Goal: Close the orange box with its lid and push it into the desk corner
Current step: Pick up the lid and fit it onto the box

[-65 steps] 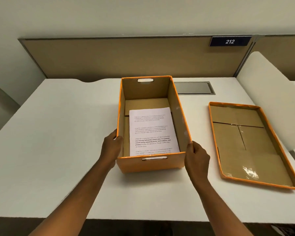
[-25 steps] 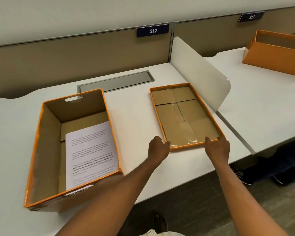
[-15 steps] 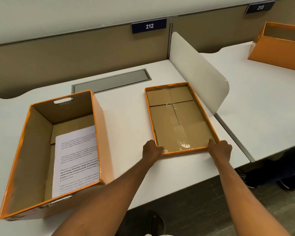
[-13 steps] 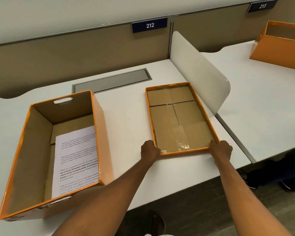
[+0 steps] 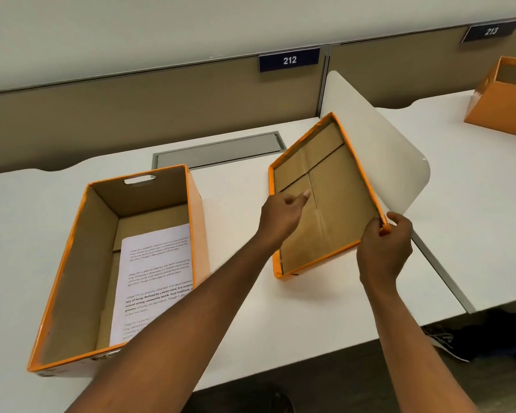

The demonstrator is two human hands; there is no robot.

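Note:
The open orange box (image 5: 198, 231) stands on the left of the white desk (image 5: 280, 317), with a printed sheet of paper (image 5: 157, 275) lying inside. Its orange lid (image 5: 337, 204) is to the right, brown inside facing up, tilted with its right side raised and its near left corner on the desk. My right hand (image 5: 385, 251) is shut on the lid's near right corner. My left hand (image 5: 280, 217) lies across the lid's left rim with fingers reaching onto the inside; its grip is hidden.
A white curved divider (image 5: 399, 162) stands right behind the lid. A grey cable hatch (image 5: 218, 150) is set in the desk near the brown back panel (image 5: 131, 114). Another orange box (image 5: 501, 111) sits on the neighbouring desk. The desk's front edge is close to me.
Both hands left the box and took the lid's near edge. Now the lid's right side is lifted off the desk, and my left hand has slid up along the left rim.

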